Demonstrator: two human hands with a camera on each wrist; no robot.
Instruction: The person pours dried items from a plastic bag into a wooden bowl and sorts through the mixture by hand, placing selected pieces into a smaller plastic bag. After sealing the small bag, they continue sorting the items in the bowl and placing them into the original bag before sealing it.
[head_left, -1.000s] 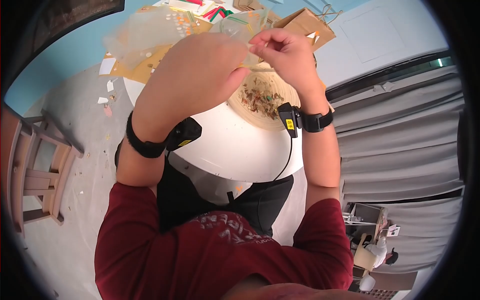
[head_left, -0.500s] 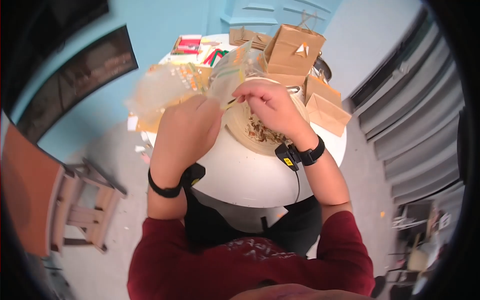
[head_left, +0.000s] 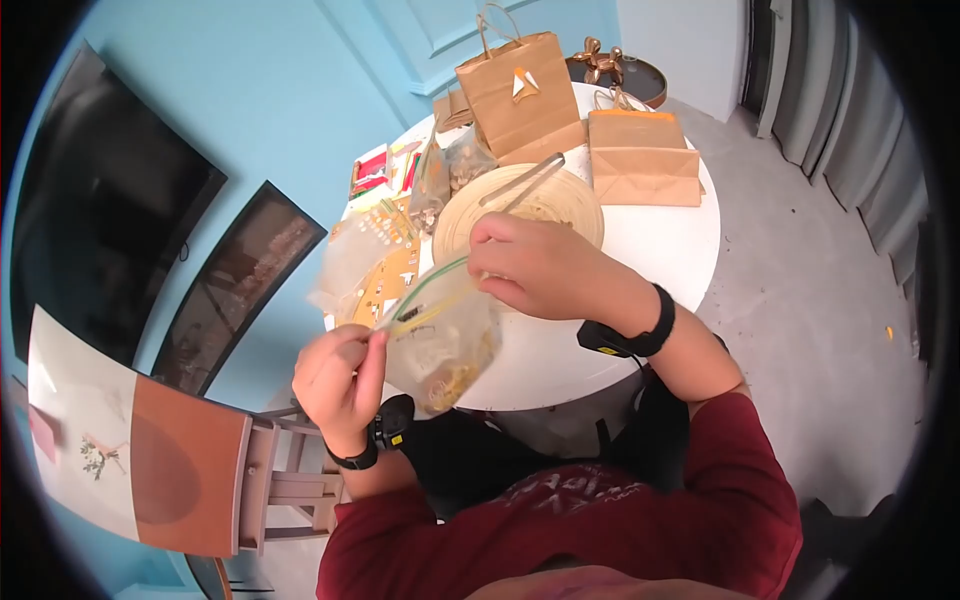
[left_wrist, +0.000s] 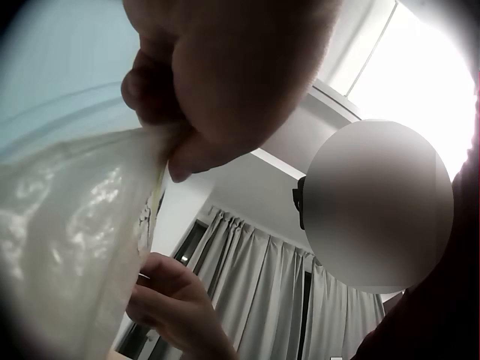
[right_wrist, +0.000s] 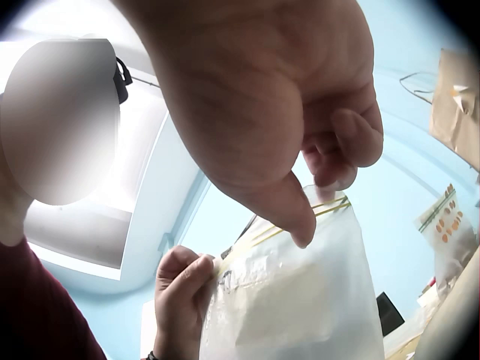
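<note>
A clear zip bag (head_left: 440, 345) with a green and yellow zip edge hangs between the two hands, some yellowish-brown contents at its bottom. My left hand (head_left: 340, 382) pinches one top corner between thumb and fingers. The other top corner is pinched by my right hand (head_left: 545, 268); the right wrist view shows its thumb on one side of the zip edge of the bag (right_wrist: 292, 285). In the left wrist view the bag (left_wrist: 67, 240) hangs from the left fingertips. Behind the right hand lies a round woven tray (head_left: 455, 222) with metal tongs (head_left: 525, 188) across it.
Brown paper bags (head_left: 525, 100) (head_left: 645, 160) stand at the back of the round white table (head_left: 690, 235). Other clear bags (head_left: 428, 185) and orange-brown sheets lie left of the tray. A wooden chair (head_left: 300, 487) stands at the left, near the table.
The hands have come down and toward the body, and they have spread apart with the zip bag between them. The head view has turned, showing more of the wall and the table's back.
</note>
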